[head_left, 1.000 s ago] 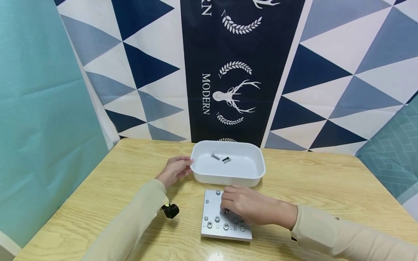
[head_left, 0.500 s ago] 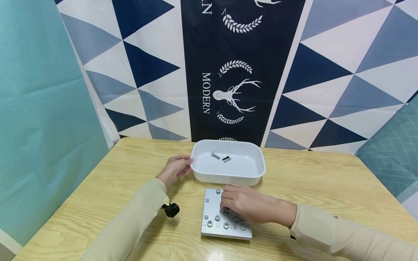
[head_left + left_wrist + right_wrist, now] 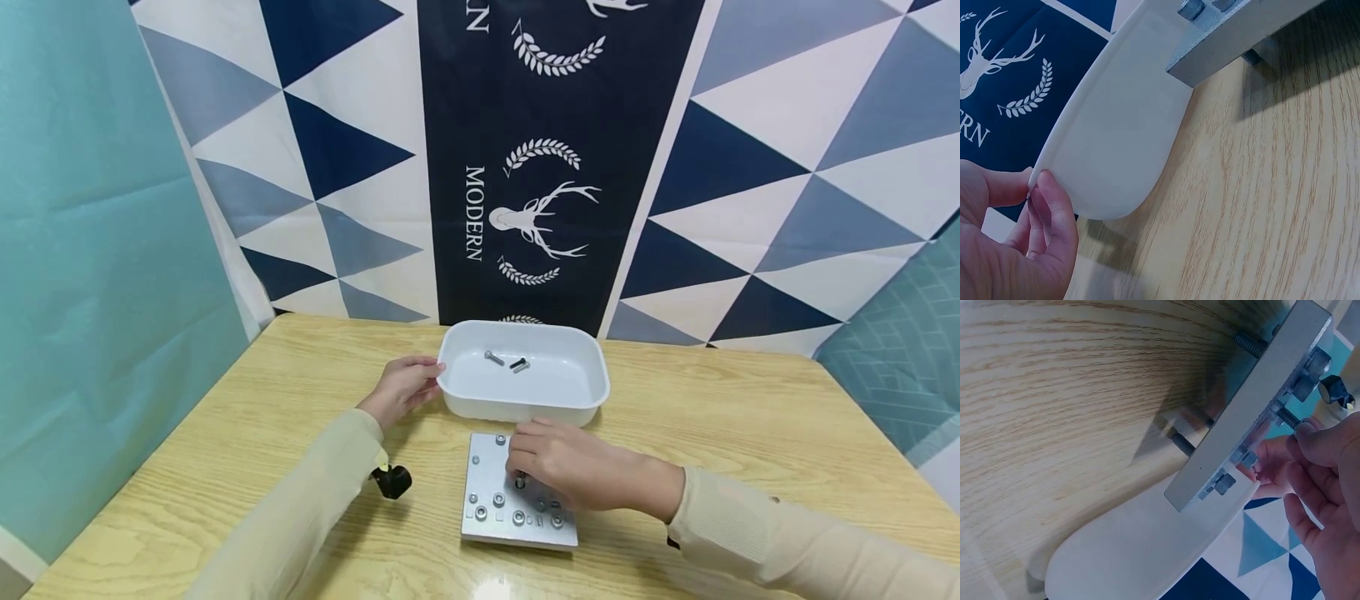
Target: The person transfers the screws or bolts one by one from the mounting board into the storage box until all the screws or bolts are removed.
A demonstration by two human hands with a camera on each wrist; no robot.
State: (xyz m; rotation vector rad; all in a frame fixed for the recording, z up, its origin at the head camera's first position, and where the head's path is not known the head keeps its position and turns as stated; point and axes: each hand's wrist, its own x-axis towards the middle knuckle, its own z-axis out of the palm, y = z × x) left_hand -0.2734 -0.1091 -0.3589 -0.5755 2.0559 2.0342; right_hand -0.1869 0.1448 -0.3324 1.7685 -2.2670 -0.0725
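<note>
My left hand (image 3: 405, 387) pinches the left rim of a white plastic tray (image 3: 525, 412), thumb on one side and fingers on the other in the left wrist view. My right hand (image 3: 562, 462) is over a silver metal plate (image 3: 487, 533) in front of the tray. Its thumb and fingers pinch the top of a bolt (image 3: 1288, 417), whose threaded shank meets the plate's upper face. The fingertips hide the bolt's head. Several other bolts (image 3: 519, 517) sit in the plate, and threaded ends (image 3: 1182, 444) stick out of its underside.
Inside the tray lie three loose bolts, a silver one (image 3: 493, 358), a black one (image 3: 517, 363) and another silver one (image 3: 522, 367). The wooden table (image 3: 300, 367) extends around the plate and tray. A patterned cloth (image 3: 360, 167) hangs behind. A black wrist camera (image 3: 393, 482) juts from the left sleeve.
The left hand keeps its hold on the tray rim. The right fingers stay at the bolt and shift only slightly. Plate, tray and loose bolts stay in place.
</note>
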